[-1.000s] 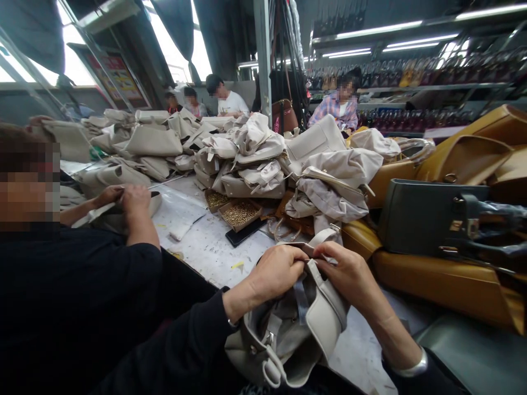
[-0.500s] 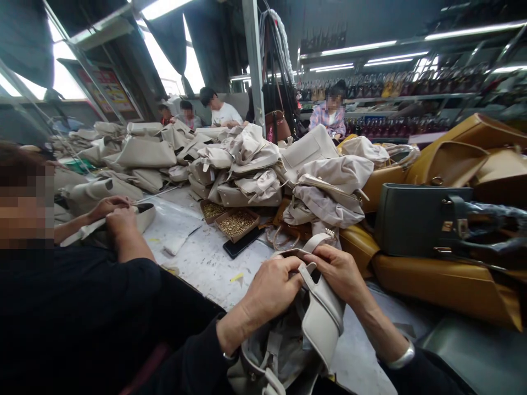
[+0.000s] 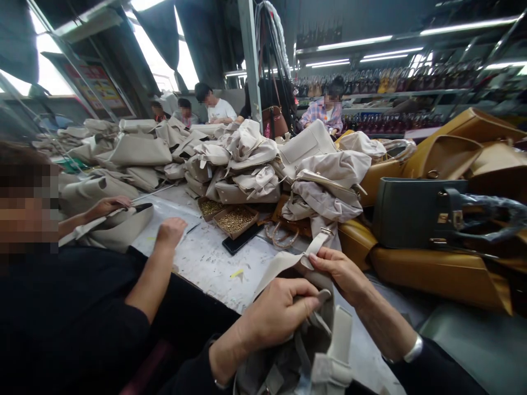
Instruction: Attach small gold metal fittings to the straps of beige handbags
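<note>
A pale grey handbag point(image 3: 313, 351) rests in my lap at the bottom centre. My left hand point(image 3: 276, 312) is closed on the bag's upper edge, thumb and fingers pinching the material. My right hand point(image 3: 341, 272) is closed on the bag's flat strap point(image 3: 288, 261), which runs up to a metal ring near the heap. A silver band shows on my right wrist. The two hands are close together over the bag's opening.
A person in black sits at my left, one hand point(image 3: 171, 230) on the white table point(image 3: 206, 252), the other on a beige bag point(image 3: 119, 225). Two trays of brass studs point(image 3: 234, 219), a dark phone point(image 3: 242, 239), beige bag heaps point(image 3: 247, 159) and tan and grey bags point(image 3: 411, 214) crowd the table. Other people sit at the far end.
My left hand dropped lower onto the bag's edge and my right hand drew the strap up and out. The person beside me moved a hand from the beige bag onto the table.
</note>
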The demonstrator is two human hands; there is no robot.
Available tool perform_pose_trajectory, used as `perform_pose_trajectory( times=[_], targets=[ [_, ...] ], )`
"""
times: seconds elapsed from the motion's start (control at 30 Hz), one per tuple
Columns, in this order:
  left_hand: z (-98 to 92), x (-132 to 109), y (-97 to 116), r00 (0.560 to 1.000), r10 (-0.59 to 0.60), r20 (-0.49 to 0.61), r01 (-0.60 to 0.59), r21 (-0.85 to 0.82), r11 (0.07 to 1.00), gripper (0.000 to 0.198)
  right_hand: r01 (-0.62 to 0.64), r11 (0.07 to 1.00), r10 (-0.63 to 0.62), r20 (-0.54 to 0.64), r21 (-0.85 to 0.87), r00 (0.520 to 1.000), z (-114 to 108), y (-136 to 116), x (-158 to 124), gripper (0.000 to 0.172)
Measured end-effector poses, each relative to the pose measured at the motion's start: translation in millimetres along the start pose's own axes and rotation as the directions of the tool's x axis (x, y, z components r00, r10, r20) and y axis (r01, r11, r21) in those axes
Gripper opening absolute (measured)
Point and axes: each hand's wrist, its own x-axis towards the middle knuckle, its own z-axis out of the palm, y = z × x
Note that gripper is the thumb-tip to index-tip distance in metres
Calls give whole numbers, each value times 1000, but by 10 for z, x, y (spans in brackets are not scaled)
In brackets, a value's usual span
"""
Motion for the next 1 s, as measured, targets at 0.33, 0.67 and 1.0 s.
perform_pose_trajectory(
  times=[0.33,0.67,1.0],
  targets=[
    [40,74,89,970,40,-238,6,189,982,10,114,965,-144,-113,-238,983,-170,170,166,64],
    [-80,147,-17,867,-90,-490,37,-117,993,11,92,-238,-383,181,-967,906,-63,-517,119,61],
    [25,79,-290,757,-281,-590,-27,-458,889,11,330,-344,-205,413,-879,887,837,-1052,1356,38]
  ],
)
